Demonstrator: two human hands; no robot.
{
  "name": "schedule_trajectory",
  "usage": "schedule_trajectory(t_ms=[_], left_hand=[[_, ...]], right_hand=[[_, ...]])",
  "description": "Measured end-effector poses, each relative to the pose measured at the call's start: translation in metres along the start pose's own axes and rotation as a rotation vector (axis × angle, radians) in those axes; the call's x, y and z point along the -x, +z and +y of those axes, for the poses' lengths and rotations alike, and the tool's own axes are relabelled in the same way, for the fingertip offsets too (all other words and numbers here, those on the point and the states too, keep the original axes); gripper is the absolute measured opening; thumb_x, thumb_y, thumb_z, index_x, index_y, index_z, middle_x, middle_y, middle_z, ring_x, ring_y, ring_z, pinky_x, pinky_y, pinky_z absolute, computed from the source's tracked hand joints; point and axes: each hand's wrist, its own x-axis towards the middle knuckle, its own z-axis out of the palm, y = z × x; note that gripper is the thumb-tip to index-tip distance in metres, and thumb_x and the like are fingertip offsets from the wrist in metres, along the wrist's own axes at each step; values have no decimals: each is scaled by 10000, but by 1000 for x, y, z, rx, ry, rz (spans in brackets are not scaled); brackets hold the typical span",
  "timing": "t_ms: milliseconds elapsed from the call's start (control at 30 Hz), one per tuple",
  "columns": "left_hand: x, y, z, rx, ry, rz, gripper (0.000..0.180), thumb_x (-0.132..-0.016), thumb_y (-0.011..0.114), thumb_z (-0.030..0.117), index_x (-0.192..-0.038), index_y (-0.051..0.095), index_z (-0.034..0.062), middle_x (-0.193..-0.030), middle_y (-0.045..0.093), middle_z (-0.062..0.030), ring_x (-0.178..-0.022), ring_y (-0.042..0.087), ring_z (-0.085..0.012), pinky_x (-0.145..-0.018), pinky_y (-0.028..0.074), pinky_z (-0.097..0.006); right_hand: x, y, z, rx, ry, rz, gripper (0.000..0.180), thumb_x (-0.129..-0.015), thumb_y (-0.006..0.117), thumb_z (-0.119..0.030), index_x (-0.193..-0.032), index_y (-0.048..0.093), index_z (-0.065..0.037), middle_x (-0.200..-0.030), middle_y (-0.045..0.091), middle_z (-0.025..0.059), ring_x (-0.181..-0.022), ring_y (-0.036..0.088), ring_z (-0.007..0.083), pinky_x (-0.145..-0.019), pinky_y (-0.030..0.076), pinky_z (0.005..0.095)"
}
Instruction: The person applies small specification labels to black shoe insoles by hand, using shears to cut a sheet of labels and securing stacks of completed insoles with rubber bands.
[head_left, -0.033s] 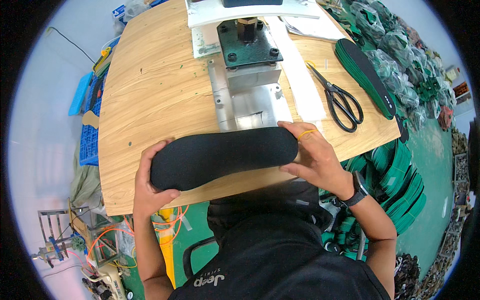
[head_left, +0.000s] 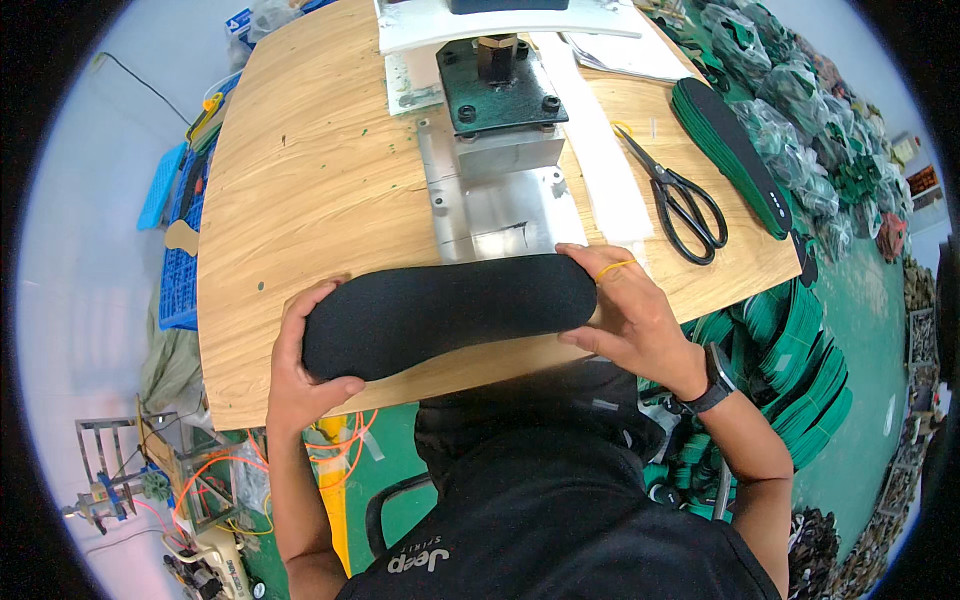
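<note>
Over the wooden table [head_left: 300, 200], left hand [head_left: 305, 375] and right hand [head_left: 625, 310] grasped black insole [head_left: 450, 312] by its ends; level, square feeding toward the press [head_left: 505, 110] looked best.

Matt black foam-like insole [head_left: 450, 312], pale grained wooden tabletop [head_left: 300, 180], brushed metal press plate [head_left: 500, 205], glossy black-handled scissors [head_left: 678, 197].

Worn on the head, looking steeply down at close range. Fisheye, so the wooden table [head_left: 300, 200] bends toward the rim. Forearms entering from the lower edge, dark shirt at bottom centre, metal press [head_left: 500, 110] at top centre, floor around the edges.
</note>
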Motion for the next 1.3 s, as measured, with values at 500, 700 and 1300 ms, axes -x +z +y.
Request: schedule_trajectory(t_ms=[500, 700, 1300], left_hand=[[-1, -13, 8, -425, -88, -12, 1194, -451, 862, 95, -1461, 225, 95, -1252, 509, -175, -1172, 496, -292, -1021, 364, -375], [-26, -20, -4, -377, -56, 44, 1109, -500, 845, 134, -1449, 272, 98, -1168, 567, -174, -1091, 554, -269, -975, 397, -356], [-63, -30, -24, -172, 19, 99, 955, -554, 842, 173, -1381, 373, 80, -1257, 515, -146, -1160, 504, -260, -1018, 372, -374]], right_hand=[[-13, 1, -1, 131, 62, -46, 767, -634, 816, -180, -1257, 426, 42, -1050, 532, 187, -981, 486, 356, -868, 408, 401], [-43, 6, 17, 222, 25, 4, 662, -677, 784, -193, -1218, 473, 29, -988, 539, 189, -948, 498, 341, -832, 419, 379], [-78, 9, 31, 170, 187, 100, 510, -720, 752, -210, -1098, 546, 63, -967, 585, 207, -906, 540, 349, -809, 447, 397]])
